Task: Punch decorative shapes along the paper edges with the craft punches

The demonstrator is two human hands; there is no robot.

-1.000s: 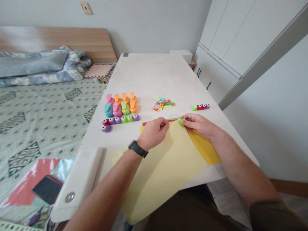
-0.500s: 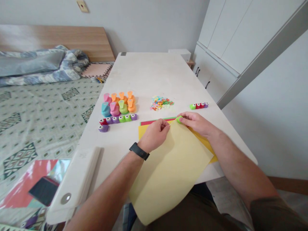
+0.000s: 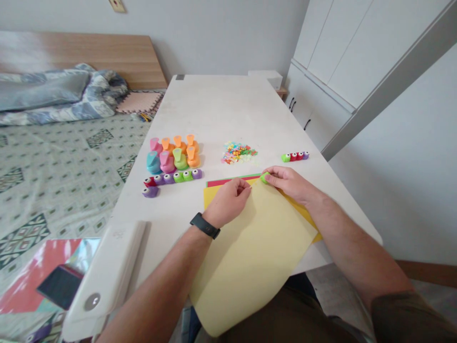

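A pale yellow paper sheet (image 3: 250,257) lies over a stack of coloured sheets (image 3: 217,183) and hangs over the near table edge. My left hand (image 3: 230,202), with a black watch on the wrist, is closed and pinches the sheet's far edge. My right hand (image 3: 289,183) is closed on a small green punch (image 3: 264,178) set at the sheet's top corner.
On the white table (image 3: 221,114) stand large coloured punches (image 3: 173,155), a row of small punches (image 3: 171,178), a confetti pile (image 3: 237,153) and another short row of small punches (image 3: 295,156). A white device (image 3: 107,274) lies at the near left. A bed (image 3: 60,157) is to the left.
The yellow sheet has been shifted slightly to the right and squared over the stack. Both hands keep their grips; the view drifted a little.
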